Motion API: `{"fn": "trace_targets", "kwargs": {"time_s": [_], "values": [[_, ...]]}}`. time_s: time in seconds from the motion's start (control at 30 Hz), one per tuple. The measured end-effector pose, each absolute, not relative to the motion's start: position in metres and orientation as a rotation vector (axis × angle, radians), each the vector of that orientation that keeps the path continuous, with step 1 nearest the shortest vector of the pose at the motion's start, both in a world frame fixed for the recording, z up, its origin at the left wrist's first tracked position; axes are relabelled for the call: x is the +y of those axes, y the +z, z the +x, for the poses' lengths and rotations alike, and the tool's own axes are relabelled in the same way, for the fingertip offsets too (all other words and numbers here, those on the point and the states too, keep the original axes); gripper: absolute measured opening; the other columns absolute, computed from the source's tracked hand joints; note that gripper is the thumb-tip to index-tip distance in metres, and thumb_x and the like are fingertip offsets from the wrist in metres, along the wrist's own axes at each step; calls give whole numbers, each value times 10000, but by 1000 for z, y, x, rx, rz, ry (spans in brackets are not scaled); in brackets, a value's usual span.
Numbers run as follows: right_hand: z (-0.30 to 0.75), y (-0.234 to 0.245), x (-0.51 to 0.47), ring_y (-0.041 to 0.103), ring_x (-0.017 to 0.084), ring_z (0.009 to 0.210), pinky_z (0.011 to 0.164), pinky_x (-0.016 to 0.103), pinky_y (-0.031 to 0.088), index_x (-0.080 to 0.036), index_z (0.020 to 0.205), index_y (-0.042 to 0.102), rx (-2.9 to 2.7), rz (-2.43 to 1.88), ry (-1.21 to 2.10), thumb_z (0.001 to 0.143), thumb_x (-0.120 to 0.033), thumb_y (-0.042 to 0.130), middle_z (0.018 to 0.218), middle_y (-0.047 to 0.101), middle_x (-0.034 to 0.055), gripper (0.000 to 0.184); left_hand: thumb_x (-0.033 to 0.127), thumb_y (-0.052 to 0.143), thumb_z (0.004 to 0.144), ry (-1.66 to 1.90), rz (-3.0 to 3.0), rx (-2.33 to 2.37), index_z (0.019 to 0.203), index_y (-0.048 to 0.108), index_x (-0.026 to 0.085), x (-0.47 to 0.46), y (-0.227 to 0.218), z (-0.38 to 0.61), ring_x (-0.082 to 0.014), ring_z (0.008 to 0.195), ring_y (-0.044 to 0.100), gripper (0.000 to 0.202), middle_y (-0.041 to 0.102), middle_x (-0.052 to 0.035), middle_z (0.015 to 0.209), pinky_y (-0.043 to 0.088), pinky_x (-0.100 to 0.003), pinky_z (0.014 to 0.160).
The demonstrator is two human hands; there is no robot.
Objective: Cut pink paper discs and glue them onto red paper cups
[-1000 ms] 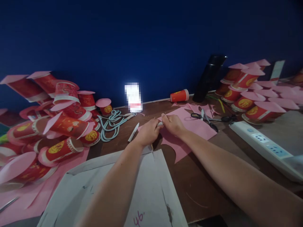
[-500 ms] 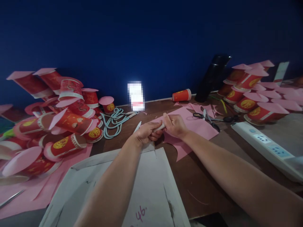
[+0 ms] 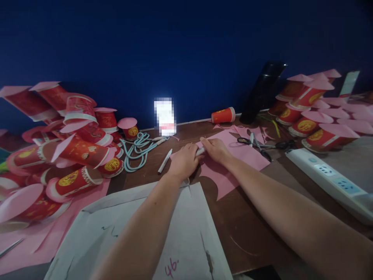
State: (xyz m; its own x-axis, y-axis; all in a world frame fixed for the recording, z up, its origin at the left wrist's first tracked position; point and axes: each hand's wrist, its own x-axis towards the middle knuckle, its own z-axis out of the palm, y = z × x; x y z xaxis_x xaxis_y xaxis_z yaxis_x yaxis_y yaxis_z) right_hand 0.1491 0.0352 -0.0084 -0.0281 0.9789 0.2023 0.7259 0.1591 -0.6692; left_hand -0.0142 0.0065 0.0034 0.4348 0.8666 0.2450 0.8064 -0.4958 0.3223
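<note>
"Dark blue wall (image 3: pixel 186 46) up ahead, brown desk (image 3: pixel 231 227) below, and two hands meet right in the middle!"

"How's the grip?"

"Left hand (image 3: pixel 183 160) curled round a small white tube (image 3: pixel 200 151), right hand (image 3: pixel 216 150) pinching its other end, by the look of it. Fingers cover both tips, so what's under them I can't say."

"And where's that tube sitting?"

"Between the two hands, over the desk, at the left side of the pink paper (image 3: pixel 250 159). White pen (image 3: pixel 165 161) lying just left of the hands (scissors (image 3: pixel 258 147) over on the paper, nobody touching them)."

"So which step is this?"

"Two-handed work at the tube's end, I'd judge: a twist or a pull, perhaps."

"And the next move?"

"Calls for a steady left hold and careful right fingers, I'd say!"
</note>
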Motion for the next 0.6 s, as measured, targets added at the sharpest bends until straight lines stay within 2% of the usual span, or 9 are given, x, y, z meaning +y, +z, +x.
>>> {"fn": "trace_targets", "kwargs": {"time_s": [0.23, 0.3, 0.4, 0.6], "values": [[145, -5, 32, 519, 151, 575, 569, 253, 337, -183, 514, 514, -1702, -1604, 735, 880, -697, 270, 548, 559, 33, 676, 270, 414, 940, 469, 2759, 1621, 1033, 545, 189, 7, 4, -14, -231, 1002, 568, 180, 603, -85, 1065, 466, -339, 806], [144, -2, 31, 519, 157, 571, 570, 260, 331, -187, 497, 507, -1778, -1631, 690, 902, -665, 266, 533, 552, 44, 672, 244, 397, 941, 459, 2804, 1610, 1065, 545, 191, 6, 5, -13, -232, 990, 572, 200, 606, -84, 1053, 470, -335, 785], [141, 3, 27, 522, 165, 556, 558, 268, 316, -193, 494, 503, -1860, -1696, 534, 954, -560, 239, 518, 550, 61, 645, 300, 412, 939, 444, 2812, 1573, 1073, 552, 188, 6, 6, -13, -246, 967, 587, 224, 616, -91, 1045, 477, -346, 763], [135, 6, 19, 582, 177, 590, 572, 273, 319, -176, 563, 594, -1962, -1743, 306, 993, -435, 201, 578, 627, 91, 637, 365, 426, 926, 454, 2577, 1408, 988, 594, 179, 9, 9, -20, -246, 960, 614, 258, 660, -99, 1025, 457, -350, 825]]}}
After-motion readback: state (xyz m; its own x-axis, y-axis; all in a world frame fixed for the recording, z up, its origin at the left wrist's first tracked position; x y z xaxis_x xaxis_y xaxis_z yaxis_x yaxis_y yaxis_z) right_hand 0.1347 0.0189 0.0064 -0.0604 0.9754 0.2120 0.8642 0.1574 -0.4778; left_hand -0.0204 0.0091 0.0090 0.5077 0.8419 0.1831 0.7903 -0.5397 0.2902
